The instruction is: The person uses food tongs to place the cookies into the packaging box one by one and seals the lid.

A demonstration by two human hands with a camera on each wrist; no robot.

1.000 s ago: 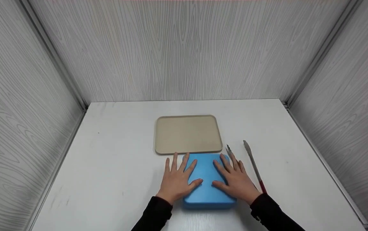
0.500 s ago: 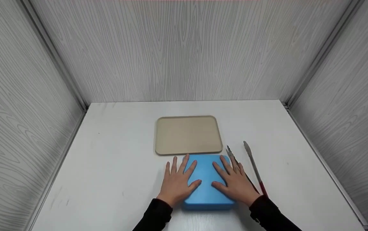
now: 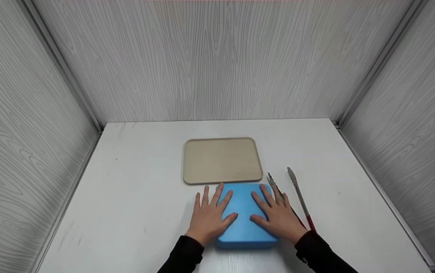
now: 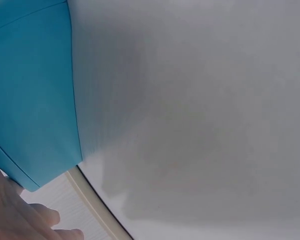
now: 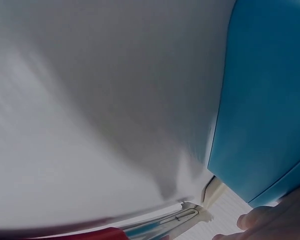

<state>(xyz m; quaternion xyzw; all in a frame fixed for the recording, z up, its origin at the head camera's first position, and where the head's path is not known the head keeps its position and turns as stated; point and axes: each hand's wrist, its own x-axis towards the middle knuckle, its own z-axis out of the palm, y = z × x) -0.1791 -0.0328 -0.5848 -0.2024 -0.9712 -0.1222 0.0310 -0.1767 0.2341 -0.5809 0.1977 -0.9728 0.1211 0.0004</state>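
A blue lidded box [image 3: 244, 235] lies flat near the front of the white table. My left hand [image 3: 208, 220] rests along its left side with fingers spread, thumb and forefinger over the top. On the right side my right hand [image 3: 280, 222] lies the same way, its outer fingers reaching past the edge. Red-handled metal tongs [image 3: 300, 195] lie spread beside that hand, which partly covers one arm of them. The left wrist view has the box's side wall [image 4: 35, 90] above the fingertips. In the right wrist view, the tongs' tip lies close to the box's corner.
Just behind the box lies a shallow beige tray [image 3: 221, 161] with rounded corners. Grey wood-grain panels [image 3: 217, 60] enclose the white table [image 3: 141, 197] at the back and on both sides.
Both hands stay spread on the box, having shifted very slightly toward the front since the first frame. A little more of the tongs shows beside my right hand.
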